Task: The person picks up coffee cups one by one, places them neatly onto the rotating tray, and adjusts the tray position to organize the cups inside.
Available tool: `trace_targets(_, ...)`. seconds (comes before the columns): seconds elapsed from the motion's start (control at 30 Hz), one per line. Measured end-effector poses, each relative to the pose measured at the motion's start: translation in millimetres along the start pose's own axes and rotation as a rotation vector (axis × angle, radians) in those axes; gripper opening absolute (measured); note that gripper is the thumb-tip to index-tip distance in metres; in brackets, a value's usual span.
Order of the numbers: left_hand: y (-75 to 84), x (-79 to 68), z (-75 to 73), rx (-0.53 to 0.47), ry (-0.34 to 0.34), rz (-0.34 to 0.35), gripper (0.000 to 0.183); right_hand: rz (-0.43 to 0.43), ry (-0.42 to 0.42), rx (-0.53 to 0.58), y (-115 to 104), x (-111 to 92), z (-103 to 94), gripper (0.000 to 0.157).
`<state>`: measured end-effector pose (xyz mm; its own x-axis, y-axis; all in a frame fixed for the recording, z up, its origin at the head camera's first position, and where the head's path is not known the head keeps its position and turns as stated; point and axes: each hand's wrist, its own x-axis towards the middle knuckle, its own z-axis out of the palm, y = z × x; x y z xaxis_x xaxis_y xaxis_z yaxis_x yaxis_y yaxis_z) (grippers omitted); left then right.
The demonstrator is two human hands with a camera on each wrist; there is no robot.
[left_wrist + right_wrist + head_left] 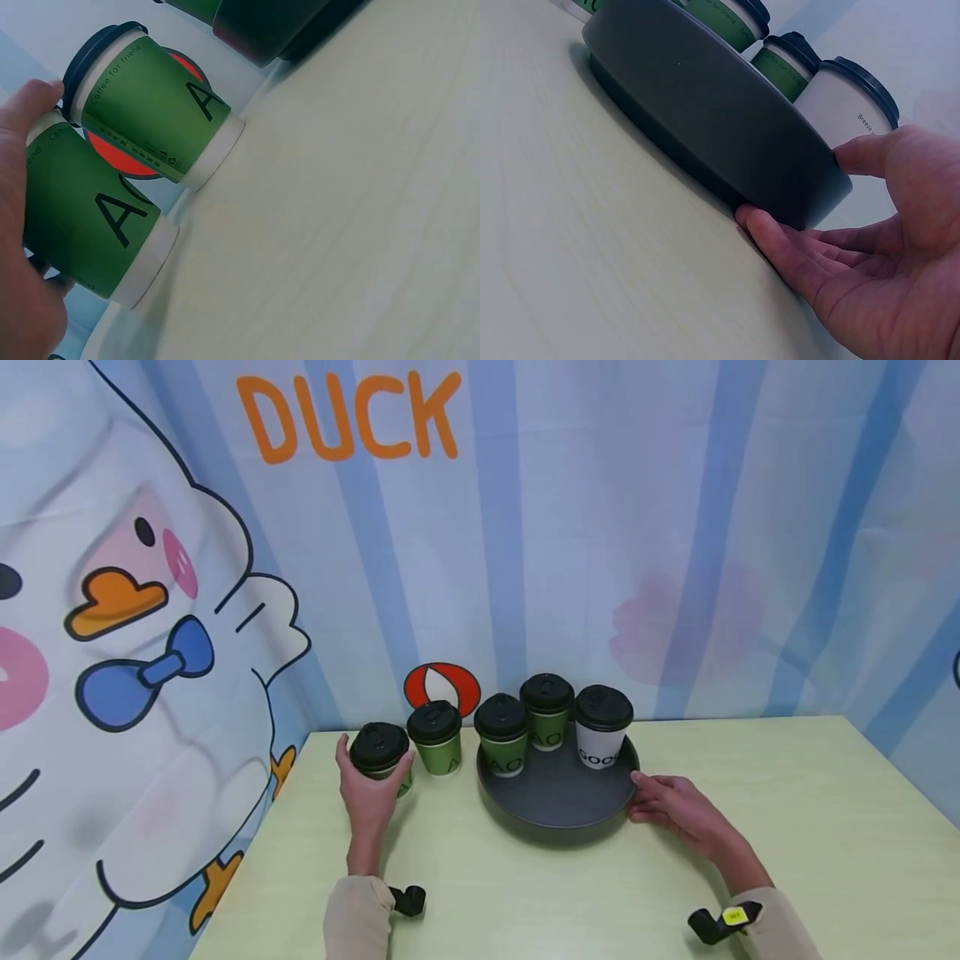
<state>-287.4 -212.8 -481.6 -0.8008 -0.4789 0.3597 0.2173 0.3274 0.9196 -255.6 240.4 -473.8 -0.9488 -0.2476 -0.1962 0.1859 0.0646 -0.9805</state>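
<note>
At the left of the table, my left hand [372,789] grips a green paper coffee cup [90,210] with a black lid, thumb and fingers around its upper part. Just right of it stands a second green cup [438,750], also lidded. A round dark grey tray [558,802] carries two green cups, one at its left [504,747] and one at the back [548,727], plus a white cup [598,745] on the right. My right hand [678,810] holds the tray's right rim, thumb on the edge and fingers underneath, as the right wrist view shows.
The pale wooden table [525,893] ends at the back against a cloth backdrop [570,527] with a duck drawing and blue stripes. Both forearms wear beige sleeves [358,918] with black wrist cameras [408,901].
</note>
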Motion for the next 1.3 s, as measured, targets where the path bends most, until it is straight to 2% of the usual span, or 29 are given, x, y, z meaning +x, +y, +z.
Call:
trace_targets(0.27, -4.1, -1.4, 2.3, -0.032, 0.012, 0.035, 0.093, -0.023, 0.0, -0.002, 1, 0, 1.3, 0.066)
trace_targets(0.57, 3.8, -3.7, -1.4, -0.06, 0.024, 0.038, 0.087, -0.024, -0.004, 0.007, 4, 1, -0.1, 0.067)
trace_targets(0.83, 40.7, -4.4, -11.2, -0.137, 0.015, 0.065, 0.086, -0.037, -0.013, 0.018, 3, 0, -1.0, 0.066)
trace_targets(1.0, 73.8, -9.7, -10.3, -0.188, -0.041, 0.085, 0.086, -0.04, -0.015, 0.018, 4, 0, -1.1, 0.066)
trace_targets(1.17, 105.3, -25.0, 2.8, -0.238, -0.142, 0.111, 0.083, -0.045, -0.007, 0.013, 4, 0, -0.4, 0.065)
trace_targets(1.3, 118.5, -41.0, 22.4, -0.259, -0.223, 0.136, 0.083, -0.041, -0.001, 0.014, 4, 0, -0.2, 0.065)
